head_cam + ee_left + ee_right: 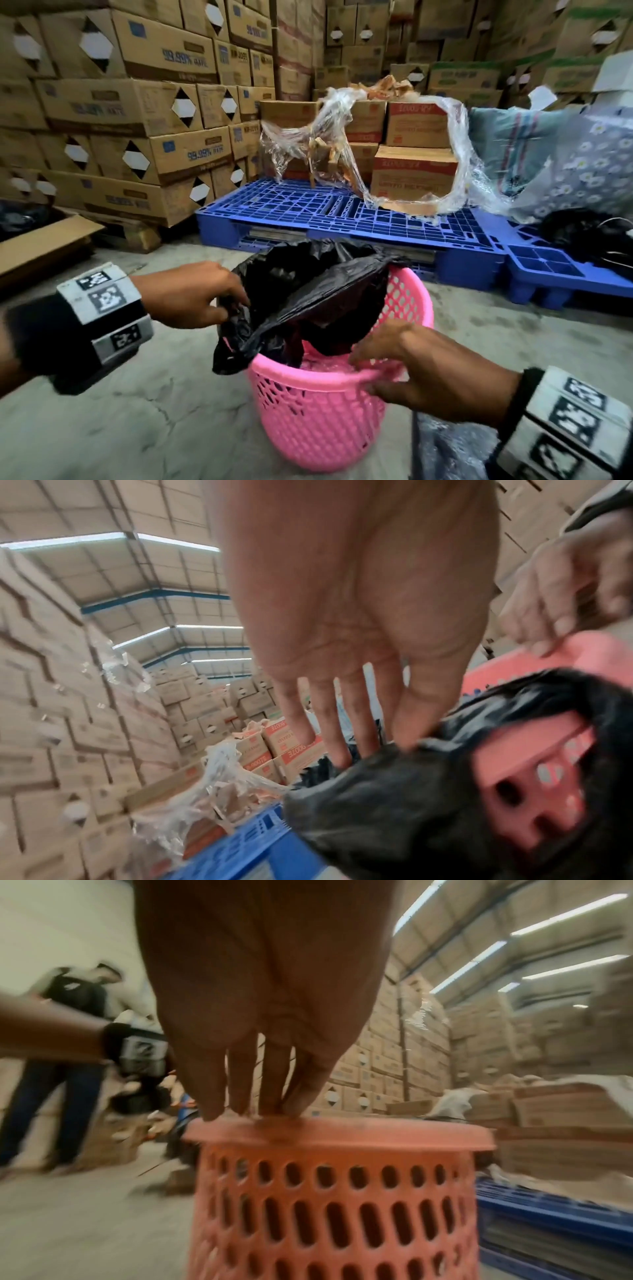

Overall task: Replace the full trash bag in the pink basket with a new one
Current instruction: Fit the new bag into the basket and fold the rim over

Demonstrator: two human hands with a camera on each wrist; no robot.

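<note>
Where the left hand (191, 296) meets the black trash bag (308, 294), a fold of film at the bag's left edge is pinched between curled fingertips (342, 756) and thumb. The right hand (431, 373) is laid on the near rim of the pink basket (318, 418), fingers hooked over the lip and thumb below it, so the basket is gripped and steadied. The bag is seen partly raised: its mouth is draped across the far rim and slack plastic hangs outside the left wall, while the rest sits inside. The film is judged thin, soft and slippery; it is likely to stretch or tear if pulled from one small pinch. A gathered handful near the mouth is judged the safer hold. Weight cannot be told, since the contents are hidden. The basket looks light and stiff, and is likely to lift along unless held down. Behind, a blue pallet (342, 212) and stacked cartons (137, 102) are noted.
</note>
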